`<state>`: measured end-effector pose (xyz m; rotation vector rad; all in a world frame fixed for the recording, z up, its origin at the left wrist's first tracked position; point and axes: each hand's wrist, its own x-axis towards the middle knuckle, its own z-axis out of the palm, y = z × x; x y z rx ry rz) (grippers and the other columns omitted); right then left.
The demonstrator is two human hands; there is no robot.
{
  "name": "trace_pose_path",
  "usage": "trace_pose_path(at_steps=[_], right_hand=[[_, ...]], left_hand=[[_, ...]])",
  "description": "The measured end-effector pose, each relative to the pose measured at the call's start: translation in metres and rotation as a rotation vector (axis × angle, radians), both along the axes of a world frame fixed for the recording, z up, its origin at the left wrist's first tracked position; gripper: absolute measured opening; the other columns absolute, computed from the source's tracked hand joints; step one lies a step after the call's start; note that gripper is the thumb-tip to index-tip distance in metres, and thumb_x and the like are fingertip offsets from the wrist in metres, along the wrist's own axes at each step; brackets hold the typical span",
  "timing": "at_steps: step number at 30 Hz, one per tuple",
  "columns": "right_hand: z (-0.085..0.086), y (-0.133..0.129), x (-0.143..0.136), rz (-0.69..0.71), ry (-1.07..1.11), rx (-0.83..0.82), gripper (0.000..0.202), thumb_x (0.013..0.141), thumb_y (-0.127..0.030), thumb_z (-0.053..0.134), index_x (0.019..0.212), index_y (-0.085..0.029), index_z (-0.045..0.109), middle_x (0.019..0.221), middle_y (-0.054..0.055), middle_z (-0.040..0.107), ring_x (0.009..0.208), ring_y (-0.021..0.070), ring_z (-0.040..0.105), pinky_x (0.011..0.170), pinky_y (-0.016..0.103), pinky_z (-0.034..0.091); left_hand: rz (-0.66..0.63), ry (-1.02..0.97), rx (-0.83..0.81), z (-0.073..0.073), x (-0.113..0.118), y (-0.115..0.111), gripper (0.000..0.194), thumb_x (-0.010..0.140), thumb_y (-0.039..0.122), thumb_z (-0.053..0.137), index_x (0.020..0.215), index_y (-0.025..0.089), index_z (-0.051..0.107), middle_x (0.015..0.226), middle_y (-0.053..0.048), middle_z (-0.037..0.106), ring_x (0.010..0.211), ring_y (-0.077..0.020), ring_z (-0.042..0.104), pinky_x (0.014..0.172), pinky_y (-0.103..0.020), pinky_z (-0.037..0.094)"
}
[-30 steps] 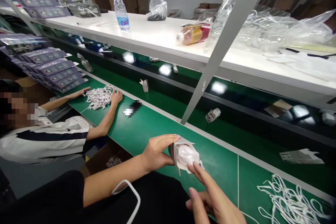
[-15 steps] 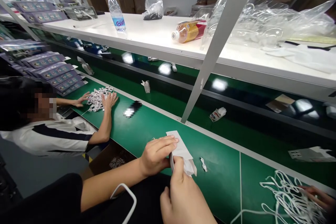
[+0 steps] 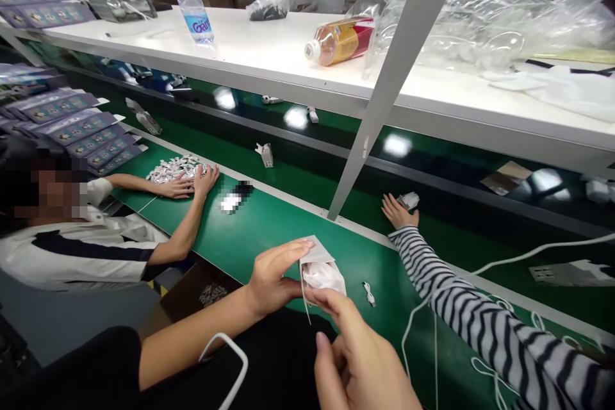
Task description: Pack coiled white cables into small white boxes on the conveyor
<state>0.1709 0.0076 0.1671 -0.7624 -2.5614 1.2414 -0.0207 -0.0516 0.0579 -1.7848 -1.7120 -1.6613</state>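
My left hand (image 3: 271,278) grips small white box (image 3: 319,269) over near edge of green belt (image 3: 269,224); right hand (image 3: 358,352) fingers pinch its lower edge. Striped sleeve (image 3: 480,327) reaches across at right.

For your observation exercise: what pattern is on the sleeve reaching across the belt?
Dark and white stripes on the sleeve, head view.

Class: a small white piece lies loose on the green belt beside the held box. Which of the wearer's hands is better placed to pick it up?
Probably the right hand: it is nearer the small white piece, while the left hand steadies the white box.
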Motion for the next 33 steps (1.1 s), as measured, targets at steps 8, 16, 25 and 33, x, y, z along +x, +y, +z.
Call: trace_pose_path(at_steps=[8,16,25,33], right_hand=[[-0.026,0.009,-0.021,0.178,-0.262,0.009,0.066,0.077,-0.007,0.041,0.142,-0.012,0.032,0.093,0.014,0.07,0.07,0.0308,0.071,0.063,0.042,0.057],[-0.023,0.017,-0.043,0.087,-0.112,-0.219,0.06,0.079,-0.009,0.05,0.137,-0.012,0.035,0.114,0.017,0.064,0.097,0.0252,0.067,0.08,0.038,0.057],[-0.013,0.026,-0.008,0.037,0.068,-0.04,0.071,0.09,-0.019,0.049,0.151,-0.03,0.015,0.082,-0.001,0.067,0.069,0.0174,0.069,0.062,0.03,0.058],[-0.021,0.025,-0.023,0.165,-0.092,0.273,0.062,0.085,-0.009,0.036,0.146,-0.012,0.024,0.099,0.011,0.073,0.063,0.0273,0.071,0.049,0.039,0.056]], left_hand=[[0.048,0.163,-0.004,0.005,-0.002,0.012,0.045,0.084,0.028,0.076,0.125,0.016,0.061,0.116,-0.014,0.074,0.108,-0.026,0.072,0.092,-0.039,0.063],[0.1,0.237,-0.053,0.004,-0.009,0.025,0.041,0.082,0.023,0.077,0.12,0.017,0.065,0.11,-0.012,0.077,0.103,-0.0256,0.074,0.089,-0.034,0.065],[0.086,0.008,-0.033,-0.005,-0.021,0.023,0.052,0.081,0.029,0.081,0.128,0.019,0.061,0.12,-0.013,0.073,0.111,-0.0255,0.071,0.096,-0.041,0.062],[0.083,0.089,-0.023,-0.007,-0.014,0.024,0.049,0.082,0.029,0.079,0.126,0.017,0.061,0.118,-0.013,0.073,0.109,-0.0262,0.071,0.094,-0.042,0.063]])
